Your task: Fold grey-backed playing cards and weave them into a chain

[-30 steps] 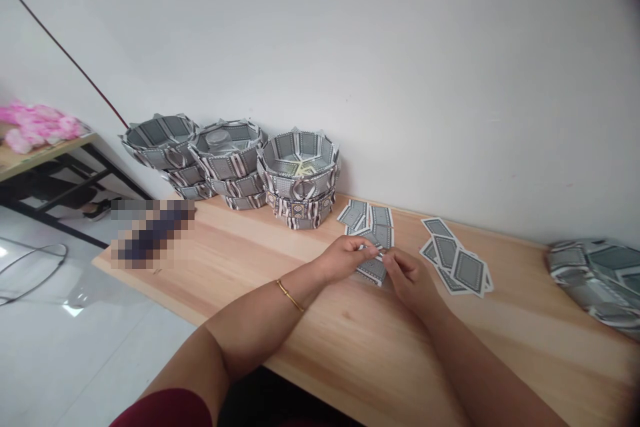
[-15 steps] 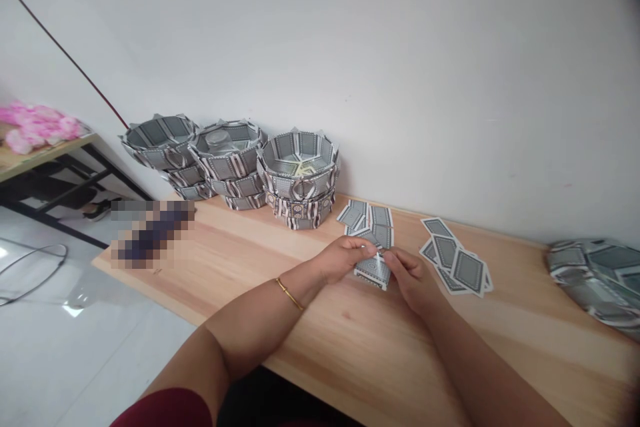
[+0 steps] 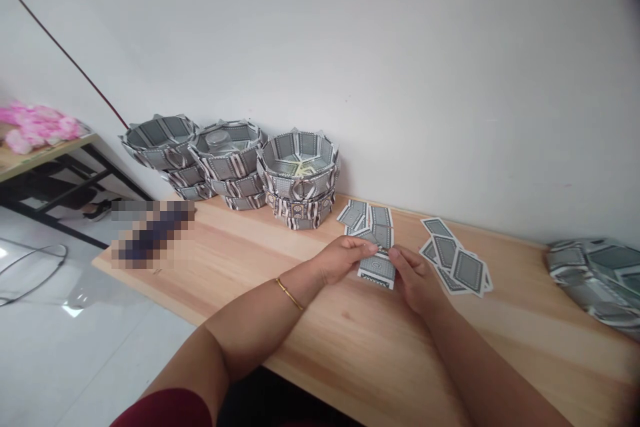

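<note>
Between my two hands is a grey patterned playing card [image 3: 376, 267] with a white border, folded over at its edges. My left hand [image 3: 349, 257] pinches its upper left part between thumb and fingers. On the other side, my right hand [image 3: 411, 275] grips the upper right edge, thumb on top. Both thumbs nearly meet at the card's top; whether more than one card is held I cannot tell. Just behind the hands lie loose cards [image 3: 381, 218], partly hidden by my left hand. Right of my right hand is a spread of cards [image 3: 467, 270].
Stacked bowls woven from cards stand along the wall: a left stack [image 3: 170, 159], a middle stack [image 3: 235, 163] and a nearer stack [image 3: 300, 183]. Another card bowl [image 3: 595, 280] sits at the right edge. A blurred dark object [image 3: 153, 233] lies at the wooden table's [image 3: 225, 260] left end.
The held card has tilted and shifted slightly right, showing more of its face and lower folded edge. My thumbs have moved a little apart along its top. The other things stay put.
</note>
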Tool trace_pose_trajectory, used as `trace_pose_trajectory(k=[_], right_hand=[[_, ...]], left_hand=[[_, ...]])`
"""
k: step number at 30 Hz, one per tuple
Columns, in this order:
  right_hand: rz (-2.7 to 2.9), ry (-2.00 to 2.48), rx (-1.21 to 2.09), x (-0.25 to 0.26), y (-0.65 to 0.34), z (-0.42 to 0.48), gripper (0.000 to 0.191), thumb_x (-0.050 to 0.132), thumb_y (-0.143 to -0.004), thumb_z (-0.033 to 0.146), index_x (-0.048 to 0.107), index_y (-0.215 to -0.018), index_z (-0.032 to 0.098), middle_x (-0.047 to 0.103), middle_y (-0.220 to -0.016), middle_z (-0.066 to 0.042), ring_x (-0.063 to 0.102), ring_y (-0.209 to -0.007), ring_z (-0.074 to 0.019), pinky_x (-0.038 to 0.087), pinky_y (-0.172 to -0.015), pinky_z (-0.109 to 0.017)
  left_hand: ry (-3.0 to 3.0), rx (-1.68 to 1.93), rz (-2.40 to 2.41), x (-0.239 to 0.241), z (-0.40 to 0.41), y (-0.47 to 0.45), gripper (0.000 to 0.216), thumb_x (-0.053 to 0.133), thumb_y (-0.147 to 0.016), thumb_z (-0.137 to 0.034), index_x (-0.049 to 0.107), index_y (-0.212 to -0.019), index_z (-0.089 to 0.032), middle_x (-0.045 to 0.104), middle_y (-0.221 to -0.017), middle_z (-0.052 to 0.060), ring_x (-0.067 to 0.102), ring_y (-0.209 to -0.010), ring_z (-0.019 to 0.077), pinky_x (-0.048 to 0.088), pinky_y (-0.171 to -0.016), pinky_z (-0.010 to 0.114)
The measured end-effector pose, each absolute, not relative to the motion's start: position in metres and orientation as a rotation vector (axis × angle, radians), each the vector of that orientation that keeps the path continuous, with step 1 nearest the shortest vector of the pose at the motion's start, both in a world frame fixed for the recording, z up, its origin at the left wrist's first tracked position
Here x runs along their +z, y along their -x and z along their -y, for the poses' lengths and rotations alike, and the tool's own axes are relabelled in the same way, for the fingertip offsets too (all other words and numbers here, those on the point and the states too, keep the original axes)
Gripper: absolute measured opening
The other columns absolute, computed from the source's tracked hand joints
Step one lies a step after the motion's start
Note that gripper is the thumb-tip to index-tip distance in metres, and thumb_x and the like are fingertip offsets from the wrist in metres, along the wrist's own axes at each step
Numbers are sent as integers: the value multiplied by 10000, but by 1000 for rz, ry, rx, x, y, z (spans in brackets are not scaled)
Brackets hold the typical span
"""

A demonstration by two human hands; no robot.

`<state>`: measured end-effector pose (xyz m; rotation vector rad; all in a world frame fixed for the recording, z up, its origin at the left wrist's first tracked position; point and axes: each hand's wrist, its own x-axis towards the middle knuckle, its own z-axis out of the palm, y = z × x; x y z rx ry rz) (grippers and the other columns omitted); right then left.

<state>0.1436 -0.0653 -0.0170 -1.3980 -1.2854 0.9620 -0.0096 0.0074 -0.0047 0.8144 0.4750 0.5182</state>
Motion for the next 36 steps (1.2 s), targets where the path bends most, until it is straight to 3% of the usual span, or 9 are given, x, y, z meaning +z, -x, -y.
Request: trace_pose_trajectory(k=[6,11,16,25,36], right_hand=[[1221,1387,943,-20,-143,64,421,476,-813,561,499,-619,187,464,-564,22,437,-575,-134,379,-528,-248],[1245,1390,938,-22,-144,64,410,466,-828,541,467,-617,189,427,-573,28,404,-561,-122,350,-515,-236],[1340,1391,917,-16,-144,64,385,445,-865,481,409,-610,195,372,-590,32,358,-568,-113,328,-529,-227],[1410,1452,867,-10,-144,63,347,457,-863,441,468,-624,191,404,-588,38,390,-580,-115,343,-544,-223],[1487,1445,882,-16,-145,63,337,471,-854,452,492,-637,195,415,-572,39,395,-555,-115,339,-516,-219]], left_hand=[[-770,570,-518,-10,-10,8,428,784,-560,-402,641,-805,-82,636,-718,37,568,-652,113,420,-692,275],[-770,567,-510,-10,-11,9,413,812,-502,-392,576,-660,-92,589,-626,1,545,-596,95,416,-667,263],[-820,557,-507,-12,-12,10,405,801,-522,-397,572,-663,-95,588,-627,2,525,-578,88,398,-642,254],[-944,564,-557,-11,-14,11,354,779,-558,-375,583,-662,-99,547,-555,-16,457,-517,68,321,-552,219],[-1164,525,-586,-10,-14,13,377,779,-517,-417,626,-664,-106,566,-612,-26,450,-583,67,323,-596,211]])
